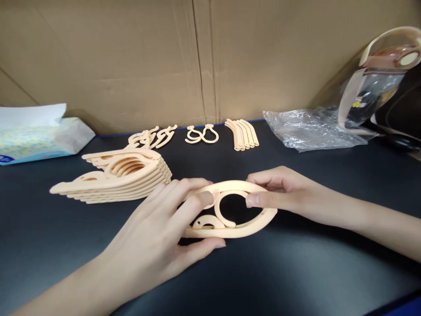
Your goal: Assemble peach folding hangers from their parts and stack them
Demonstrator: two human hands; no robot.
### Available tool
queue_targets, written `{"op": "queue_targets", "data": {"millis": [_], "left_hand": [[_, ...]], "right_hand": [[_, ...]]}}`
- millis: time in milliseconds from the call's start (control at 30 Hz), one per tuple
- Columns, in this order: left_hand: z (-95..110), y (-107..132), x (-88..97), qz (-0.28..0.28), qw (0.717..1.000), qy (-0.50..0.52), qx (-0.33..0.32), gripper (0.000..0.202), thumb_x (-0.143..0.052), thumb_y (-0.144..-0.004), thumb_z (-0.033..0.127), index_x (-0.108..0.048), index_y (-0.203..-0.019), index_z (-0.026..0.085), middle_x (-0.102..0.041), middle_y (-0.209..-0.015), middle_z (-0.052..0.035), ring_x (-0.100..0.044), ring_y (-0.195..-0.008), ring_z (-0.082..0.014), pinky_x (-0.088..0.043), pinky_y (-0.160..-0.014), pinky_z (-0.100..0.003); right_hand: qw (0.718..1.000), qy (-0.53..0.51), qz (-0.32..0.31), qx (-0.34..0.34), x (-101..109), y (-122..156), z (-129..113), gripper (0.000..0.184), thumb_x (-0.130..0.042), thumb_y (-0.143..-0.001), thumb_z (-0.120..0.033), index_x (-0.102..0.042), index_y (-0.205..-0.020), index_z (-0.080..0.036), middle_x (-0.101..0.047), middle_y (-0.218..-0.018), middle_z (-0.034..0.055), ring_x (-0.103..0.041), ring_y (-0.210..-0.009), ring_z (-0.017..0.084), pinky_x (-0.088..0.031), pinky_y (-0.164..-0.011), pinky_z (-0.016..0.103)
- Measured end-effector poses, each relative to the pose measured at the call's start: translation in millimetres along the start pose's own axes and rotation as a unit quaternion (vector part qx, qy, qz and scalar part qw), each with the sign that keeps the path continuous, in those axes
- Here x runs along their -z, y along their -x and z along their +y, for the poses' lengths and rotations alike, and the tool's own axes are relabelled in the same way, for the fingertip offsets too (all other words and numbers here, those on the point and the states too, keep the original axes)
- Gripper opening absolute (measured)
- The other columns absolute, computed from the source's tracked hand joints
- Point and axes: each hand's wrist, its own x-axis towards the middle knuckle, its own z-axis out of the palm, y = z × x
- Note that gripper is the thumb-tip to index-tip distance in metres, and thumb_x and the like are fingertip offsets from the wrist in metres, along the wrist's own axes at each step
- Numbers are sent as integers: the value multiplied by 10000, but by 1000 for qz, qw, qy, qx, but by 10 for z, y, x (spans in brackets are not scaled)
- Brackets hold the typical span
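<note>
The left hand (164, 215) is curled round the left end of a cream folded frame (250, 231), thumb along its near side; the right hand (286, 188) pinches its far right curve. The frame is mid-tabletop (296, 276), well in from the back edge. Just beyond the left fingers sits a stack of similar frames (144, 188). Along the back edge lie small curved pieces (166, 136), two looped hooks (209, 127), bent strips (241, 135) and a clear plastic bag (302, 131). A tissue pack (49, 138) is toward the back left corner, a bottle (371, 96) toward the back right.

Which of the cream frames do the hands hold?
The front frame, between the left hand and right hand; the other frames lie stacked behind, farther left.
</note>
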Motion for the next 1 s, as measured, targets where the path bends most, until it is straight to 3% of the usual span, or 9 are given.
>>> {"op": "queue_targets", "data": {"millis": [400,1000], "left_hand": [[30,9,27,-13,1000,-2,16,383,-517,-1002,516,-487,-1213,198,-554,-1265,-93,-614,-1070,-228,-471,-846,-317],[32,19,5,-22,999,16,26,419,-554,-967,522,-472,-1230,207,-504,-1261,-78,-582,-1032,-218,-450,-847,-315]], "right_hand": [[1000,-25,2,-17,-14,-12,-14,318,-709,-856,-374,-535,-689,-165,-350,-650,-66,-282,-606,79,-196,-514,233],[999,-32,4,-37,-9,-13,-30,311,-735,-822,-421,-639,-764,-132,-442,-676,-41,-354,-630,85,-227,-538,237]]}}
